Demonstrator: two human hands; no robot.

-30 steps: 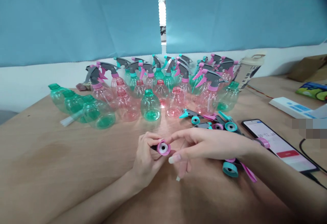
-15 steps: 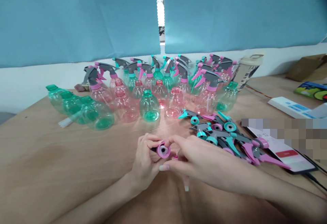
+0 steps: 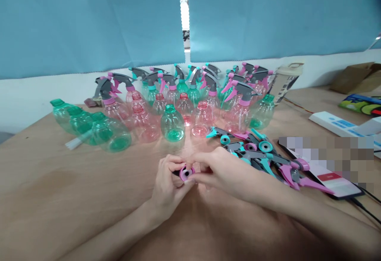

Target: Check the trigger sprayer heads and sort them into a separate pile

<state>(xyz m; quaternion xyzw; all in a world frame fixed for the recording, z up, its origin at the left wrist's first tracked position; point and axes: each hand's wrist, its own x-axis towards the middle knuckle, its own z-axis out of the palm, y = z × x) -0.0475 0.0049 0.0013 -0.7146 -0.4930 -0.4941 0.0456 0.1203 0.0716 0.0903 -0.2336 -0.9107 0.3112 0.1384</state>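
A spray bottle trigger head point(image 3: 187, 173) with a pink collar is held low over the table, the collar's open end facing me. My left hand point(image 3: 168, 183) is closed around its body from the left. From the right, my right hand point(image 3: 218, 171) pinches at the collar, thumb on the lower rim and index finger on the upper. Most of the head is hidden in the fingers. Beyond the hands stand a clear green bottle point(image 3: 173, 124) and a pink bottle point(image 3: 201, 120), both without tops. To the right lies a heap of loose trigger heads point(image 3: 262, 151), grey with teal or pink parts.
Capped spray bottles point(image 3: 242, 106) stand in rows at the back. Green bottles point(image 3: 111, 132) lean or lie at left beside white tubes point(image 3: 79, 140). At right are a phone point(image 3: 336, 179) with a cable, a power strip point(image 3: 336, 122) and a tumbler point(image 3: 285, 82).
My right hand's thumb and fingers have closed in on the pink collar; before, the thumb was apart below it. The left hand keeps its hold. The whole view has shifted slightly.
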